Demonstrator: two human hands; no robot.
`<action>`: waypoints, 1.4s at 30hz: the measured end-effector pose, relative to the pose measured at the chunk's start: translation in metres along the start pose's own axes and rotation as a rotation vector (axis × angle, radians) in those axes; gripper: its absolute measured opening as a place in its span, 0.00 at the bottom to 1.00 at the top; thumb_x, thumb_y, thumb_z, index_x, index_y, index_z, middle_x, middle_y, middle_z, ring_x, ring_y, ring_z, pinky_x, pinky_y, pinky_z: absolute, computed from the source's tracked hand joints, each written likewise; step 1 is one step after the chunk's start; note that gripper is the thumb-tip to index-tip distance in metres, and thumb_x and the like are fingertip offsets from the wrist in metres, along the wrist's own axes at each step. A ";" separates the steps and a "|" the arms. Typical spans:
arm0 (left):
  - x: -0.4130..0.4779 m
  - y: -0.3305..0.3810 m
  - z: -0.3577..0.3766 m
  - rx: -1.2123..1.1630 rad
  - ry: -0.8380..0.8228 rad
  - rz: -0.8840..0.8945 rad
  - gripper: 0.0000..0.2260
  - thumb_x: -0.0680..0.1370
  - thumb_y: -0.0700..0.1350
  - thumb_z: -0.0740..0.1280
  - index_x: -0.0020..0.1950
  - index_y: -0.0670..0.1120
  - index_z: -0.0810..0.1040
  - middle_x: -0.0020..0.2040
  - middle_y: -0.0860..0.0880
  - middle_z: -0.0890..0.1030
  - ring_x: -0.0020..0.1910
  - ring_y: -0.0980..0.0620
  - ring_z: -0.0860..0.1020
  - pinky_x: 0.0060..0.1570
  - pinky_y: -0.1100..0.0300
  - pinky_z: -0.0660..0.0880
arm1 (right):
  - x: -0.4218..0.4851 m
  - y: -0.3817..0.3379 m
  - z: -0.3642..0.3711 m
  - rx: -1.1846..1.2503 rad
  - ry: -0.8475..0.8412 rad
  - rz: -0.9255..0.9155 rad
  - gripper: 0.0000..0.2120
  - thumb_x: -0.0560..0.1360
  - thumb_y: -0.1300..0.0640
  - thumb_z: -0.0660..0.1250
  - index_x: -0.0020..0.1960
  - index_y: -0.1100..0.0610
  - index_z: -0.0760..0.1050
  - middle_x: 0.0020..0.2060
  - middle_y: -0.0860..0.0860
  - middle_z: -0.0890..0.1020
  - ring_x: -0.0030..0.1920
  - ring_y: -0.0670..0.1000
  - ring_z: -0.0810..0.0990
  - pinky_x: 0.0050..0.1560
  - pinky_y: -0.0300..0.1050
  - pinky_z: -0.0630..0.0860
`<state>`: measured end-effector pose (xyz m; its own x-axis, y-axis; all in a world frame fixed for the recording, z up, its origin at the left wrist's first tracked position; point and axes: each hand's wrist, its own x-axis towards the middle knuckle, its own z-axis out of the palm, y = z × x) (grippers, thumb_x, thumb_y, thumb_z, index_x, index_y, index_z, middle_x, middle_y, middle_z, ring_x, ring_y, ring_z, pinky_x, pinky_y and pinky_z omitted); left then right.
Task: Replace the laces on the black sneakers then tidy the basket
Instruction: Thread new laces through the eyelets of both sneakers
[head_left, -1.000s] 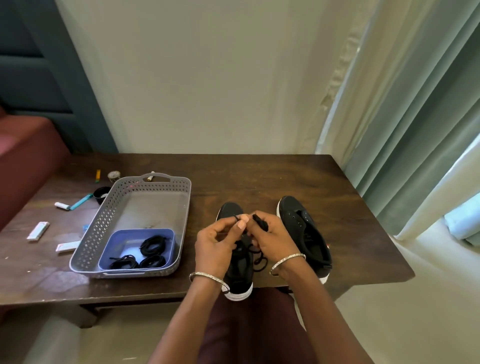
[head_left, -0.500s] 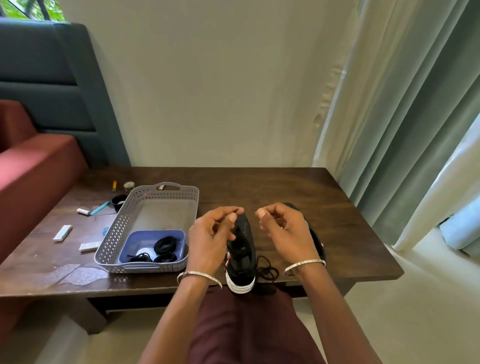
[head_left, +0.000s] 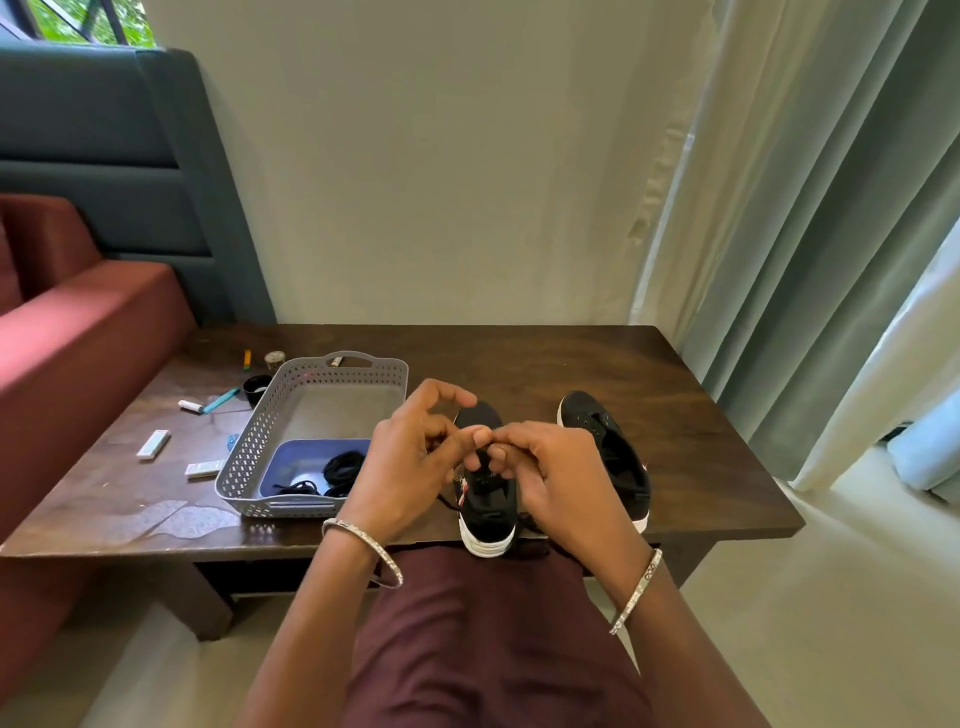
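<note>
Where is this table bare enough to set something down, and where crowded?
Free: on the table, the far strip behind basket and left sneaker, and the right end beyond the right sneaker. Crowded: small items left of the basket; left hand and right hand over the left sneaker.

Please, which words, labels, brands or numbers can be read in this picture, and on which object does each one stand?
Nothing here reads clearly.
Flat white boxes on the table: print, if any, too small.
Blue tray in the basket: faint marks, blurred.
Bangle on the right wrist: tiny marks, unreadable.
</note>
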<state>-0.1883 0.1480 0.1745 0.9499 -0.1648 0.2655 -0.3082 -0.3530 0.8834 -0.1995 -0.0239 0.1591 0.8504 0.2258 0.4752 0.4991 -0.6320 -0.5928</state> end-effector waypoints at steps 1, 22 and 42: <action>0.000 -0.002 -0.004 0.006 -0.022 0.011 0.09 0.77 0.48 0.71 0.55 0.51 0.77 0.33 0.50 0.82 0.27 0.59 0.74 0.32 0.67 0.71 | -0.001 -0.001 -0.001 0.057 0.004 0.068 0.09 0.79 0.60 0.63 0.47 0.54 0.82 0.35 0.45 0.83 0.38 0.45 0.82 0.43 0.48 0.80; -0.012 -0.017 0.033 0.204 -0.135 0.145 0.09 0.83 0.47 0.63 0.45 0.53 0.80 0.36 0.57 0.80 0.36 0.57 0.79 0.38 0.55 0.76 | 0.000 0.013 -0.001 0.401 0.415 0.197 0.07 0.79 0.63 0.68 0.54 0.60 0.84 0.48 0.49 0.87 0.51 0.46 0.85 0.53 0.46 0.81; -0.010 -0.026 0.040 0.147 -0.222 0.135 0.13 0.83 0.51 0.58 0.44 0.50 0.78 0.39 0.55 0.80 0.39 0.55 0.78 0.42 0.56 0.75 | 0.008 -0.012 -0.019 1.426 0.266 0.426 0.10 0.79 0.62 0.62 0.53 0.65 0.80 0.48 0.60 0.84 0.48 0.54 0.84 0.52 0.43 0.82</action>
<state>-0.1917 0.1225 0.1331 0.8702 -0.4108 0.2719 -0.4506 -0.4407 0.7764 -0.2022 -0.0285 0.1819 0.9928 -0.0187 0.1182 0.1020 0.6486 -0.7542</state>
